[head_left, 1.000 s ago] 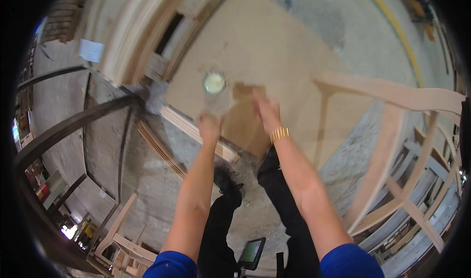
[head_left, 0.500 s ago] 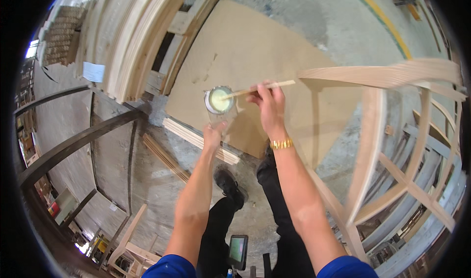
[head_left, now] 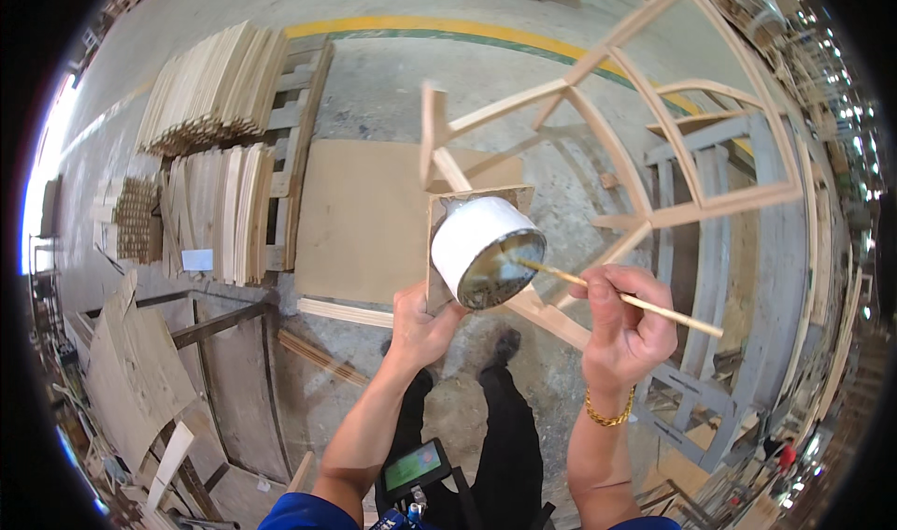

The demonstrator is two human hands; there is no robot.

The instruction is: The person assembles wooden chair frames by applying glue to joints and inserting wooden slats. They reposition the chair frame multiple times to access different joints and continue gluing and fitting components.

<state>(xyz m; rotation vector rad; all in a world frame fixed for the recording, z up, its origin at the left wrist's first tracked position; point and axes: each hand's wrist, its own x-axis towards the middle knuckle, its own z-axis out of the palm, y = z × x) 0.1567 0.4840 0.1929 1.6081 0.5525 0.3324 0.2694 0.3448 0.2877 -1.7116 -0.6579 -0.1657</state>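
Observation:
A white round pot (head_left: 472, 236) is tilted so that its open mouth faces me, with yellowish liquid inside and smears on its inner wall. Behind it a square piece of brown board (head_left: 435, 285) shows, apparently against the pot's base. My left hand (head_left: 422, 329) is closed at the lower edge of the board and pot; the fingertips are hidden behind them. Between the thumb and fingers of my right hand (head_left: 628, 329) is a thin wooden stick (head_left: 677, 317). Its far end reaches into the pot, and its tip is hard to make out.
A pale wooden chair frame (head_left: 584, 109) stands just beyond the pot, beside a grey rack (head_left: 759, 240). Stacked wooden strips (head_left: 220, 81) rest on a pallet (head_left: 297, 156) at the left. A cardboard sheet (head_left: 355, 217) and loose strips (head_left: 346, 312) lie on the floor.
The pot has come up closer to me and tipped over towards the right. My right hand has moved right and nearer, still holding the stick. The whole view has shifted.

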